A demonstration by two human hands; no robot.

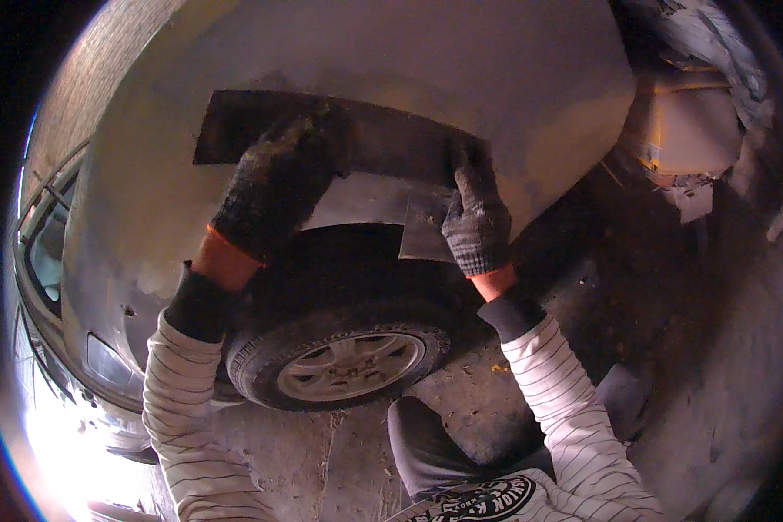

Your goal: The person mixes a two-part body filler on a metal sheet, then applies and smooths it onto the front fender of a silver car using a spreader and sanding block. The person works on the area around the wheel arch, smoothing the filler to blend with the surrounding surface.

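Observation:
A long dark strip (391, 135), thin like a sheet of sandpaper, lies along the car's fender (461, 52) above the wheel arch. My left hand (278, 178), in a dark knit glove with an orange cuff edge, grips the strip left of its middle; its fingertips are hard to make out in the shadow. My right hand (480, 213), gloved the same way, holds the strip's right end with the thumb laid upward on it. Beside that hand a grey squarish flap (424, 230) hangs over the arch edge; whether it joins the strip I cannot tell.
Below the arch is the wheel (352, 365) with a black tyre and a pale spoked rim. My knee (422, 444) is close to it. A box-like thing with yellow edges (692, 130) stands at the far right. Another vehicle (48, 235) shows at the left.

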